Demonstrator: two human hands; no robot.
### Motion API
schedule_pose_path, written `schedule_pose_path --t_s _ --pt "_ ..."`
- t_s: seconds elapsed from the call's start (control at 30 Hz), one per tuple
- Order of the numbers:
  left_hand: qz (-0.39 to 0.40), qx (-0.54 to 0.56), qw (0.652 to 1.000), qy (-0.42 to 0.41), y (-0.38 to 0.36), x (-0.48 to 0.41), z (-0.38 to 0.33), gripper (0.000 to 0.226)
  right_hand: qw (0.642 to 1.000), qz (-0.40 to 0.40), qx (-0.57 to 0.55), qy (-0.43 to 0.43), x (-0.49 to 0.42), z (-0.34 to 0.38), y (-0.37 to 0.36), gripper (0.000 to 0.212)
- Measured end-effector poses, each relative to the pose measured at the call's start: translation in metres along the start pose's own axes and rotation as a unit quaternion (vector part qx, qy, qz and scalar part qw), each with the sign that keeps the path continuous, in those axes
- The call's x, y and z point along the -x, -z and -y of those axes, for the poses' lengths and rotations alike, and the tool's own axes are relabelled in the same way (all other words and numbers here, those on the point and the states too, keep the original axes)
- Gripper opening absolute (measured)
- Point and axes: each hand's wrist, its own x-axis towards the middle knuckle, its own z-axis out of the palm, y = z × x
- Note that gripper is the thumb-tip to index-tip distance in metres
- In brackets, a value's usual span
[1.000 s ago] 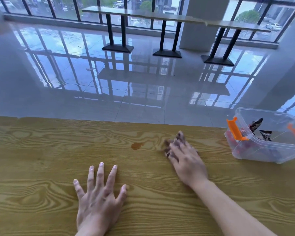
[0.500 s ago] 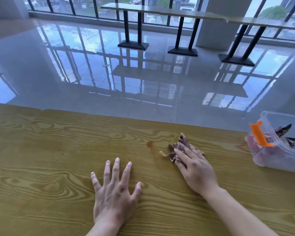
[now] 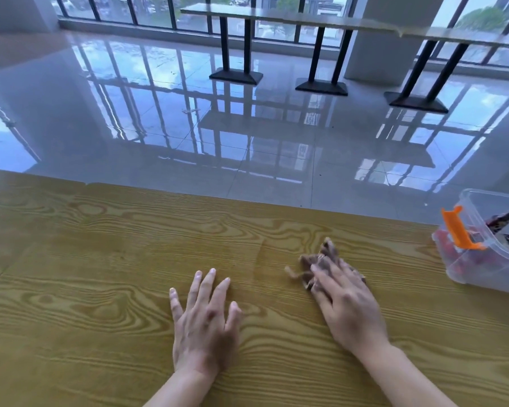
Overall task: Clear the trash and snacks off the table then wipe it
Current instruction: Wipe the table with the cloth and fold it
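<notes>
My right hand (image 3: 350,306) lies flat on a crumpled brown cloth (image 3: 318,261) and presses it against the wooden table (image 3: 100,259); the cloth sticks out past my fingertips, blurred. My left hand (image 3: 203,321) rests palm down on the table to the left of the cloth, fingers spread, holding nothing. A faint wet streak (image 3: 259,259) shows on the wood between the two hands. A clear plastic bin (image 3: 482,271) with orange latches stands at the right edge and holds snack wrappers.
The table's far edge (image 3: 247,198) drops off to a glossy tiled floor. Long high tables on black legs (image 3: 321,54) stand by the windows at the back. The bin is a hand's width right of the cloth.
The small brown stain seen left of the cloth earlier is gone. My right hand with the cloth has slid toward me and right. The view has shifted, so the bin sits nearer the right edge.
</notes>
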Motion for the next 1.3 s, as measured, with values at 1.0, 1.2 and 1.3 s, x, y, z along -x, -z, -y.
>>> schedule_pose_path --t_s 1.0,1.2,1.3 --pt "0.005 -0.124 0.991 -0.057 0.020 -0.025 0.083 0.059 0.997 0.071 0.021 0.003 -0.069 0.052 -0.009 0.044" --pt "0.001 -0.119 0.991 -0.058 0.019 -0.025 0.085 0.059 0.968 0.106 0.053 0.221 -0.034 0.078 -0.032 0.045" --pt "-0.002 -0.121 0.991 -0.056 0.018 -0.025 0.085 0.058 0.993 0.092 0.069 0.027 -0.121 0.052 -0.017 0.047"
